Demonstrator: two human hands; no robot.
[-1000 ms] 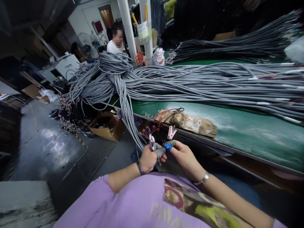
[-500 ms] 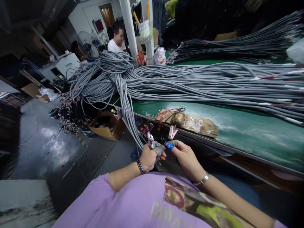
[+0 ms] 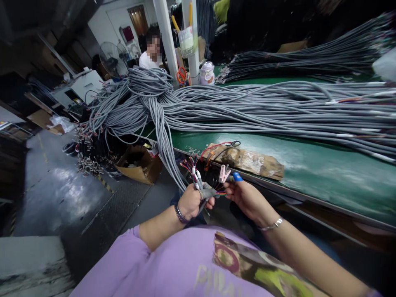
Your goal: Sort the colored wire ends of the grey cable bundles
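My left hand [image 3: 191, 202] is closed around several grey cables, low in front of my body. White-banded cable ends [image 3: 196, 177] with fanned coloured wires stand up from its grip. To its right, a short spray of bare coloured wires [image 3: 220, 193] sticks out of a grey cable end. My right hand [image 3: 246, 202], with a blue covering on the thumb, is closed just beyond these wires. Its fingertips are bent together, and what lies between them is hidden. A pink clothes peg [image 3: 224, 174] is directly beside its fingers, at the bench edge.
Long grey cables [image 3: 262, 107] lie across the green bench [image 3: 309, 165]; some hang over its edge towards my left hand. A wooden block [image 3: 253, 161] with red and black leads sits near the edge. A cardboard box [image 3: 139, 165] stands below. Another person [image 3: 150, 57] is behind the bench.
My right hand has moved right and slightly away from the left hand. Coloured wires now show at the cable end where its fingers were. My left hand keeps its hold.
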